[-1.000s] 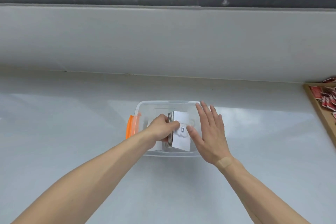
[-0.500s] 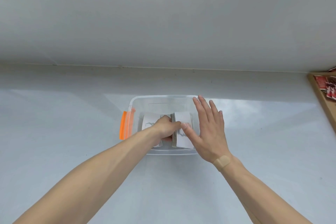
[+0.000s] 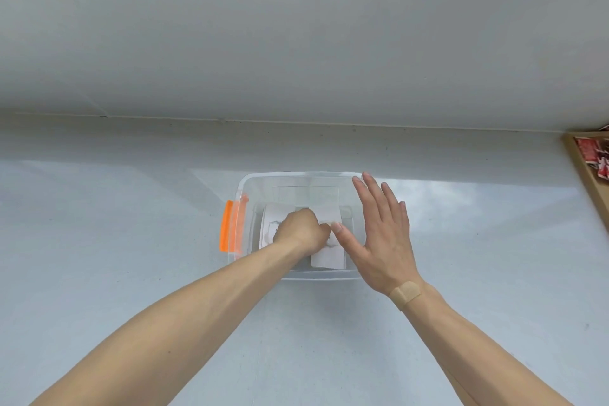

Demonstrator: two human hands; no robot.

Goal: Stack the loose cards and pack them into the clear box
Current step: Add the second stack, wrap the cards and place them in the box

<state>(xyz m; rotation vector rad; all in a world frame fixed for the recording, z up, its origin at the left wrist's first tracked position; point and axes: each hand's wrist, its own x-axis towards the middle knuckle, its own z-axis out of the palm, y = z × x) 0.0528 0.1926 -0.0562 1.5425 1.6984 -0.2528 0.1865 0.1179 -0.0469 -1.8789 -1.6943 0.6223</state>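
Observation:
The clear box [image 3: 298,177] with an orange latch [image 3: 226,230] on its left side stands on the pale table. Inside it lie white cards: one stack [image 3: 328,254] at the right, another card [image 3: 269,224] flat at the left. My left hand [image 3: 303,232] reaches down into the box, its fingers curled on the right stack of cards. My right hand [image 3: 382,234] hovers flat over the box's right wall, fingers spread, thumb tip touching the cards beside my left fingers. A plaster sits on my right wrist.
A wooden tray [image 3: 583,171] with red packets sits at the table's far right edge. A grey wall and a dark window frame rise behind the table.
The stack, held upright on edge a second ago, now lies lower and flatter in the box. My left hand went down with it; my right hand stayed beside the box.

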